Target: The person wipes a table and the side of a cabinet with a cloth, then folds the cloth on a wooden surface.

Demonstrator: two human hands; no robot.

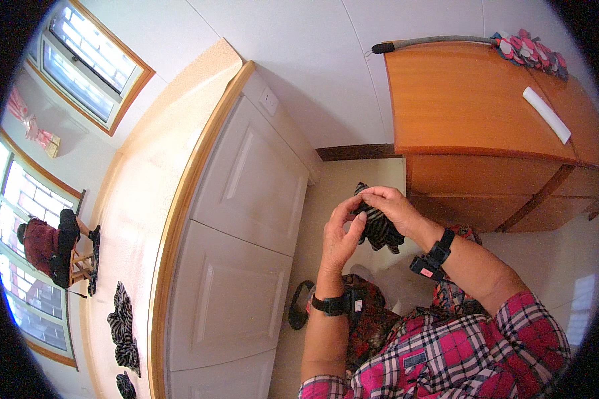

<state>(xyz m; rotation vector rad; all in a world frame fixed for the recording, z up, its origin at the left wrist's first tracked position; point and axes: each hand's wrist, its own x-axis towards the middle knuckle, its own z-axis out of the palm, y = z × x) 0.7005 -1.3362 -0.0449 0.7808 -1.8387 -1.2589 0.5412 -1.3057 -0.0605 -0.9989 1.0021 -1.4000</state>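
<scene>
Both hands are raised in front of me, fingertips meeting at the upper end of a gathered piece of black-and-grey striped fabric [377, 224]. My left hand [340, 232] pinches its near side with thumb and fingers. From the other side my right hand [392, 207] grips it, thumb and forefinger close to the left fingertips. Ruffled folds of the cloth hang below the fingers, and the hands cover part of it. A black strap with a small device circles each of my wrists. More striped fabric [123, 326] lies on the counter at left, beside a smaller striped piece [126, 386].
White-doored cabinets [239, 294] carry a beige counter [179, 164] with a wooden edge. A small seated figure [45, 247] on a wooden stool is by the windows. On the wooden desk [444, 99] lie a long-handled cloth duster [529, 55] and a white strip [546, 114].
</scene>
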